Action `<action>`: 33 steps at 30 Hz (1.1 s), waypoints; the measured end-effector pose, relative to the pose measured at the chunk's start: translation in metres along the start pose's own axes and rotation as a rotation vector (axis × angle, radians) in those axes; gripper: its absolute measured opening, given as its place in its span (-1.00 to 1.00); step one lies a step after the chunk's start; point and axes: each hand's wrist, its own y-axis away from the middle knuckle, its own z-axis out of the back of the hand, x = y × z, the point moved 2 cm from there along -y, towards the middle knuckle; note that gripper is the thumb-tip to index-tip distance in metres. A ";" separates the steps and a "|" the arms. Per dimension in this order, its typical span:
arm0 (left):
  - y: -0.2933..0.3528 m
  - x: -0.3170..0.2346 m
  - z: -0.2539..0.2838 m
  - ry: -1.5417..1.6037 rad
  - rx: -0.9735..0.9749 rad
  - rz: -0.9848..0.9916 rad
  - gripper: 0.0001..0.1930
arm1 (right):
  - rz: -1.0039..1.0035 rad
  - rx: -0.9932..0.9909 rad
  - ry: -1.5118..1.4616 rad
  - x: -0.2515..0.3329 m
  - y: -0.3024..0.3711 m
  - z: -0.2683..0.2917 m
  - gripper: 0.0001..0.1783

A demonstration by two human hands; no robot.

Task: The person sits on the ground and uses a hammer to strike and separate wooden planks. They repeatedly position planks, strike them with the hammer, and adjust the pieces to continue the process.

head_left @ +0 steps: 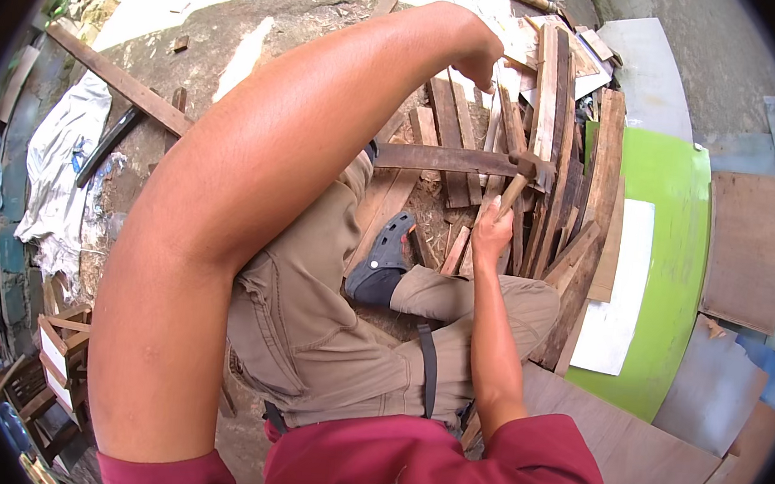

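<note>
Head view, taken from my left: my left hand (pixel 477 53) is out beyond the plank, near the far end of the timber, its fingers curled; I cannot tell whether they pinch anything. Nearer me the brown plank (pixel 449 159) lies crosswise over loose timber strips (pixel 546 91). By its right end, my right hand (pixel 492 232) is wrapped around the handle of a hammer (pixel 517 190), whose head is at the wood; whether it touches, I cannot tell. I'd judge this a hammering step, and the next move calls for a steady plank and careful aim.

Around me, crumpled white cloth (pixel 64 162) lies on the left, then rough, partly sunlit ground (pixel 213 33). My dark clog (pixel 384 260) is just below the plank. Off to the right come a white sheet (pixel 615 305), overlapping a bright green panel (pixel 661 345), and a brown board (pixel 746 252).
</note>
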 end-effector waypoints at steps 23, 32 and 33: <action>-0.016 -0.005 0.006 -0.056 0.087 0.011 -0.39 | -0.396 0.242 -0.220 -0.018 -0.015 -0.033 -0.56; -0.003 -0.002 0.008 -0.001 0.028 0.030 -0.46 | -0.118 0.188 0.168 -0.005 -0.016 -0.048 -0.47; 0.000 -0.005 0.005 0.022 0.018 0.037 -0.45 | -0.008 0.068 0.233 0.001 -0.005 -0.052 -0.48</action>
